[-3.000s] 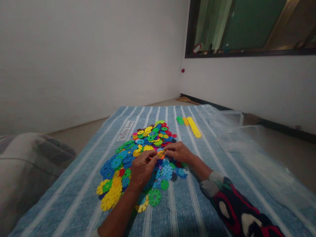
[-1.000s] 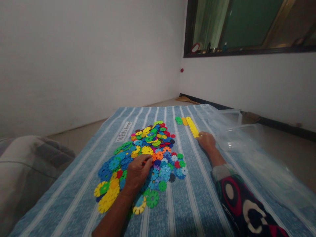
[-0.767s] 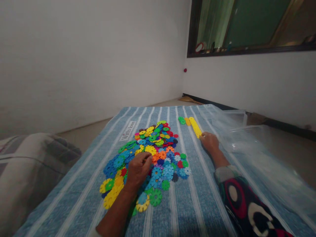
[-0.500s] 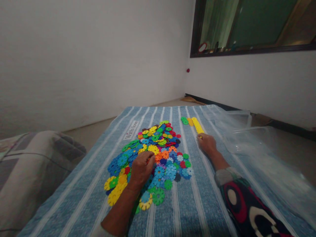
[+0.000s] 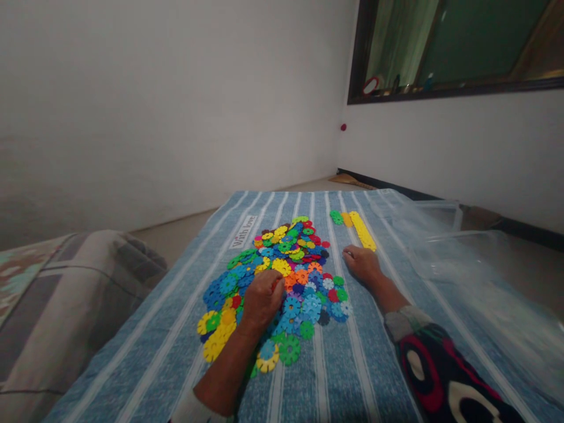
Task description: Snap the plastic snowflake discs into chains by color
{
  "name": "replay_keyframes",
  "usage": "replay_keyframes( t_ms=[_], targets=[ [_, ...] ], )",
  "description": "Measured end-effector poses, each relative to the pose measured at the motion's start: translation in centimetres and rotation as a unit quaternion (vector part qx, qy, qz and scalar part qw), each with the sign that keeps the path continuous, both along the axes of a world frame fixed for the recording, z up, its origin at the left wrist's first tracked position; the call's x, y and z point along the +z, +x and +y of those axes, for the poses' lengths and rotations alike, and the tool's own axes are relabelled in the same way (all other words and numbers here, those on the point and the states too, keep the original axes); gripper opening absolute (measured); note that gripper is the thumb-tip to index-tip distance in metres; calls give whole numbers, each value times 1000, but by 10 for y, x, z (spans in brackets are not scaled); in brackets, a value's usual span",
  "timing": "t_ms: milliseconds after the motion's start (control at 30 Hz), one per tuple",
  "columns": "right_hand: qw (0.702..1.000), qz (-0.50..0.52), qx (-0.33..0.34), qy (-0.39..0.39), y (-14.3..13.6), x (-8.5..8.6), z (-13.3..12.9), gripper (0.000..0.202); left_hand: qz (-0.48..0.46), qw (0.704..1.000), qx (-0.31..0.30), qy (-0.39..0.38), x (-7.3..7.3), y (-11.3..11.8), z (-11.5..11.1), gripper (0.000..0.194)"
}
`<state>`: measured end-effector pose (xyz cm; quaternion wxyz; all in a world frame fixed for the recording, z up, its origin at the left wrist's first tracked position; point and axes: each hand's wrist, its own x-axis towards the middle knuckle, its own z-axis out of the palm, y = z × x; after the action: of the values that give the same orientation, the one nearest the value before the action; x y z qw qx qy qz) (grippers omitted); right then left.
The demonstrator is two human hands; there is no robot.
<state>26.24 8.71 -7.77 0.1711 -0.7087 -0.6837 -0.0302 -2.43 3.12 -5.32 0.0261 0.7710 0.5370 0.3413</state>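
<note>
My left hand [image 5: 263, 298] is closed over the middle of a pile of colourful notched plastic discs [image 5: 291, 306]. A trace of red shows at its fingers, but what they hold is hidden. Off the pile's right side, my right hand [image 5: 365, 264] is closed, its fingertips pressed together above the cloth; I cannot make out anything in them. Just beyond it lies a straight row of overlapping yellow discs [image 5: 362, 230]. Beside the row's far end are a short orange row [image 5: 347, 220] and a green row [image 5: 336, 217].
A blue and white striped cloth [image 5: 145, 352] covers the table and bears the printed words "With love" [image 5: 243, 232]. Clear plastic containers [image 5: 467, 247] stand along the right edge. At left is a fabric-covered seat or bed [image 5: 88, 294]. Walls and a window [image 5: 476, 41] lie beyond.
My right hand has drawn back left from the near end of the yellow row, which now shows in full. My left hand stays closed over the pile. The view has shifted slightly left.
</note>
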Motion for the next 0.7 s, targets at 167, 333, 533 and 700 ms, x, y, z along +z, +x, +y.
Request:
replay_keyframes(
  t_ms=[167,333,533,700],
  targets=[
    [1000,-6,13,-2,-6,0,-1,28,10,1000,-8,-4,2,0,-1,22],
    [999,29,9,10,-6,-4,0,28,58,998,-14,-6,11,4,6,20],
    [998,63,1,30,-4,-10,3,25,193,978,20,-77,40,34,45,22],
    [994,100,10,40,-4,-14,5,23,248,963,26,-102,49,66,83,23]
  ],
)
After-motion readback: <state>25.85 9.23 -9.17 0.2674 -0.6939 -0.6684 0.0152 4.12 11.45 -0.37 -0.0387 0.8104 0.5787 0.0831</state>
